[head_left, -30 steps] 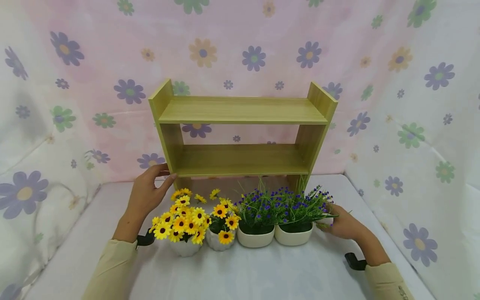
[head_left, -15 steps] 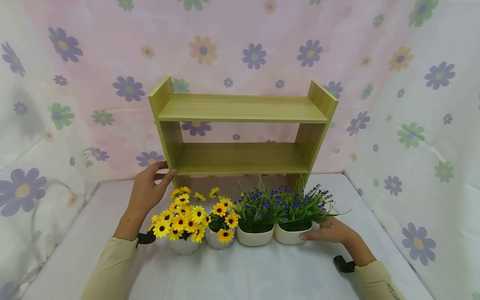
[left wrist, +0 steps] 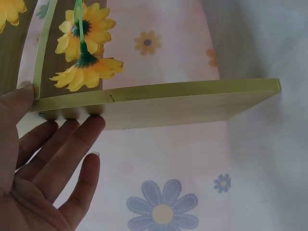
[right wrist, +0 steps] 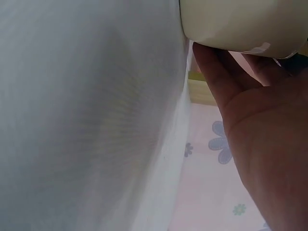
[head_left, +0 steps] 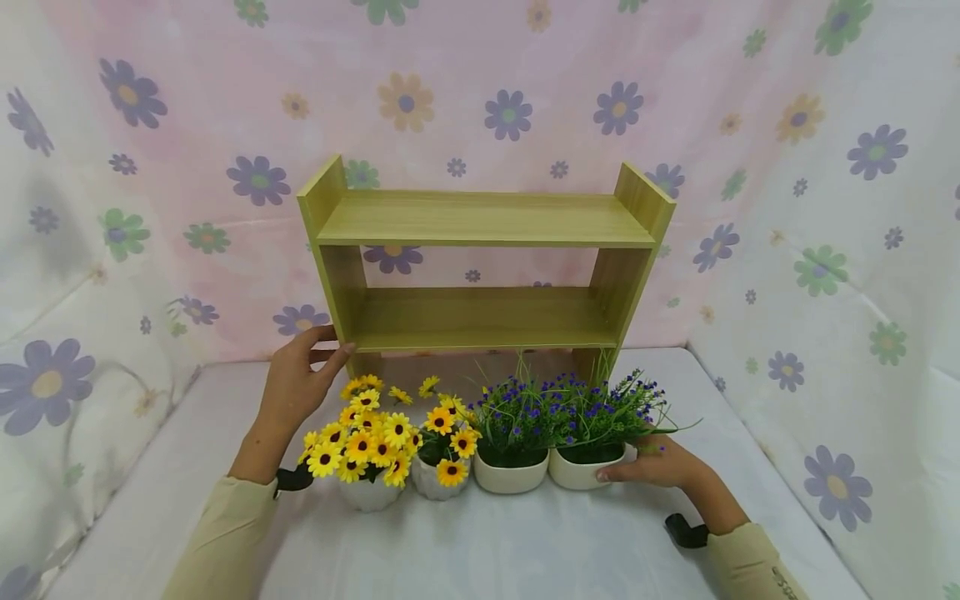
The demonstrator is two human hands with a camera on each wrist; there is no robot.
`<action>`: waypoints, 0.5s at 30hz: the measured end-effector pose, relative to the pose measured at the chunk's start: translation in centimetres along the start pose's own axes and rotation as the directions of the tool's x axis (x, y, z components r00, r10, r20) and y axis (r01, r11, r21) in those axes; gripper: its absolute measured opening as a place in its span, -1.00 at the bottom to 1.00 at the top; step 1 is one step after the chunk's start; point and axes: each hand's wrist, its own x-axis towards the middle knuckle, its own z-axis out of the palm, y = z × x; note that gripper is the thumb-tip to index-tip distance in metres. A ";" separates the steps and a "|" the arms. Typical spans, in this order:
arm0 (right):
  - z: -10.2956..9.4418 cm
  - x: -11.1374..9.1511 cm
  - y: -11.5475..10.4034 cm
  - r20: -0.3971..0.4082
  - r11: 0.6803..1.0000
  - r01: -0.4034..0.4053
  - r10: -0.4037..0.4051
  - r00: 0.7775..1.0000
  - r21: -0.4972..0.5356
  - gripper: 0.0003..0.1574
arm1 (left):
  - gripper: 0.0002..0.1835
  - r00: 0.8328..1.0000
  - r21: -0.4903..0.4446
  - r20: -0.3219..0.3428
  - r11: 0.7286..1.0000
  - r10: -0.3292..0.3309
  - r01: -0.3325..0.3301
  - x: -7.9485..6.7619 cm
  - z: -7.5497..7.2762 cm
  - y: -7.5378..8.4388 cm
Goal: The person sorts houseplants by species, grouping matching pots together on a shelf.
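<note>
A two-tier wooden shelf (head_left: 483, 218) stands upright against the backdrop. My left hand (head_left: 294, 383) holds its left side panel low down, with the thumb at the front edge and the fingertips (left wrist: 96, 123) against the outer face. Before the shelf is a row of potted artificial flowers. At its right end is a cream flowerpot (head_left: 581, 475) with purple blooms, and my right hand (head_left: 671, 463) grips that pot's right side, thumb in front. The other fingers are hidden from the head view; in the right wrist view they lie against the pot wall.
Beside it stands another cream flowerpot (head_left: 512, 477) with purple flowers. Two white pots of yellow daisies, one on the left (head_left: 371, 495) and a smaller one (head_left: 440, 483), complete the row. A white cloth (head_left: 480, 550) covers the table, and flower-printed curtains (head_left: 480, 50) enclose it.
My right hand has shifted left and its thumb has come round to the front of the right-hand pot. My left hand stays at the shelf's side panel, and the pots have not moved.
</note>
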 end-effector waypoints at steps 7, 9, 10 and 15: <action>-0.2 -0.1 0.0 -0.030 1.000 0.026 -0.026 0.999 0.008 0.35 | -0.47 1.000 -0.009 -0.009 1.000 0.007 -0.007 0.0 0.0 0.2; -0.2 -0.1 0.0 -0.047 0.999 0.040 -0.040 0.998 0.009 0.35 | -0.48 1.000 -0.012 -0.013 1.000 0.008 -0.008 0.0 0.0 0.2; -0.3 -0.1 0.0 -0.057 0.999 0.042 -0.041 0.998 0.007 0.35 | -0.48 1.000 -0.013 -0.014 1.000 0.006 -0.007 0.0 0.0 0.2; -0.7 -0.1 0.3 -0.123 0.998 0.062 -0.061 0.991 0.005 0.27 | -0.48 1.000 -0.021 -0.014 1.000 -0.006 0.006 0.0 0.1 0.3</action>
